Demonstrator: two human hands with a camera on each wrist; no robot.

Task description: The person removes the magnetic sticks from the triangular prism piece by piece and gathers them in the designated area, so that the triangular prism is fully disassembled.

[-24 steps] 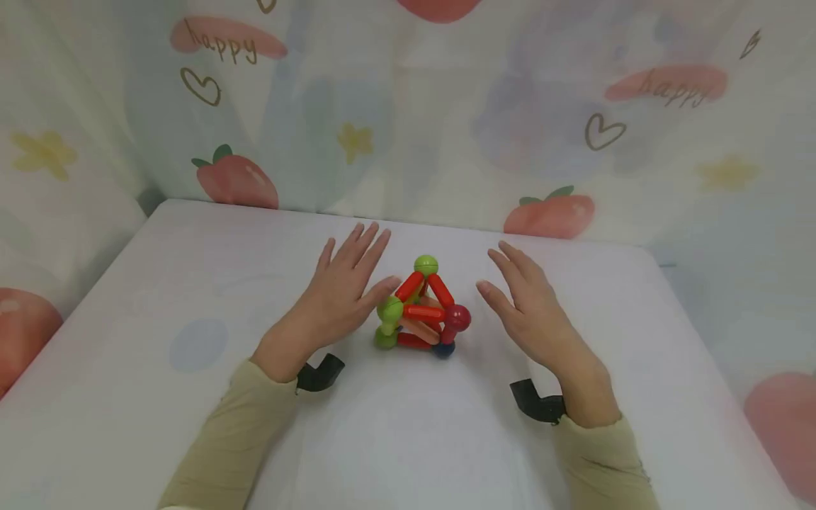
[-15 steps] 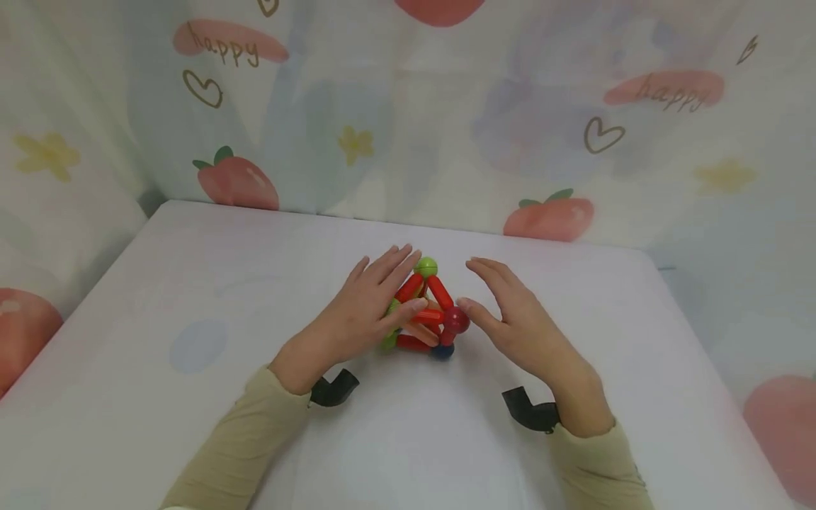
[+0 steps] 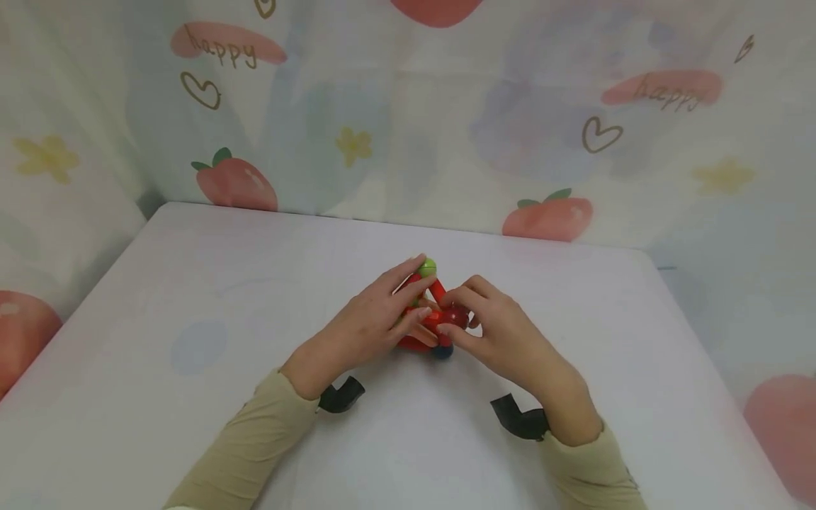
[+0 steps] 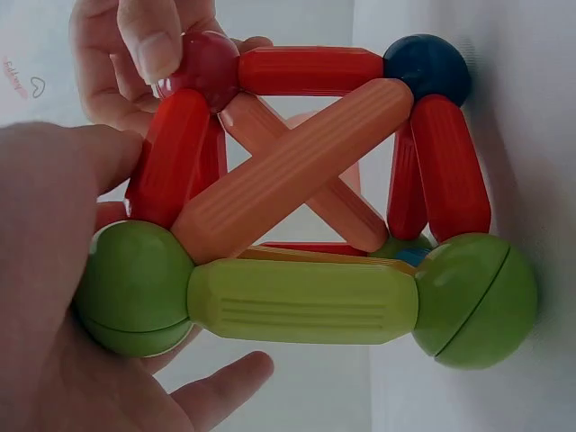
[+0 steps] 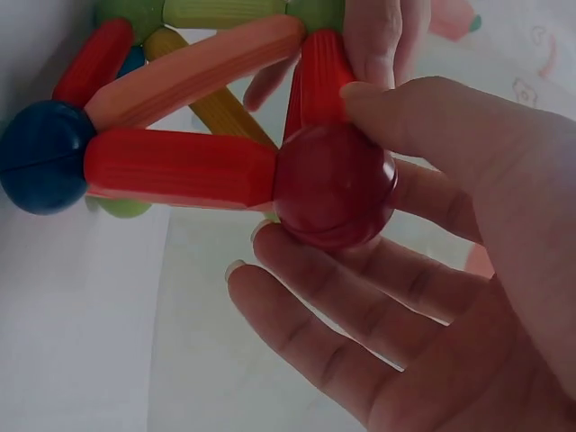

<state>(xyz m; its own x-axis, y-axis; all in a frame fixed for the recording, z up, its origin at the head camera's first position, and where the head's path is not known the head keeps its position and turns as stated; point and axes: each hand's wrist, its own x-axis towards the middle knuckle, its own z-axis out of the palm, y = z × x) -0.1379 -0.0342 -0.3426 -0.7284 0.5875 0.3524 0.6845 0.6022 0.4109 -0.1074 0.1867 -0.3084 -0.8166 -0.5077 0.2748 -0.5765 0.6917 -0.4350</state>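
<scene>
A toy frame of magnetic sticks and balls (image 3: 431, 320) stands on the table, partly hidden by both hands. My left hand (image 3: 363, 322) holds its left side. In the left wrist view, the thumb lies at a red stick (image 4: 171, 157) and the palm and fingers pass around a green ball (image 4: 135, 288). My right hand (image 3: 510, 340) pinches the dark red ball (image 5: 335, 184) at the near upper corner, thumb above and fingers beneath. Below that ball, a red stick (image 5: 180, 168) runs to a dark blue ball (image 5: 45, 157). Two orange sticks (image 4: 297, 166) cross inside the frame.
A white-covered table (image 3: 408, 453) lies under the hands. Patterned cloth (image 3: 414, 127) hangs along the back and sides. Black curved pieces (image 3: 341, 395) are worn at both wrists. A light green ball (image 3: 428, 268) tops the frame.
Both hands have come inward onto the frame. My left hand moved right over its left side; the right hand moved left and its fingers curled around the dark red ball.
</scene>
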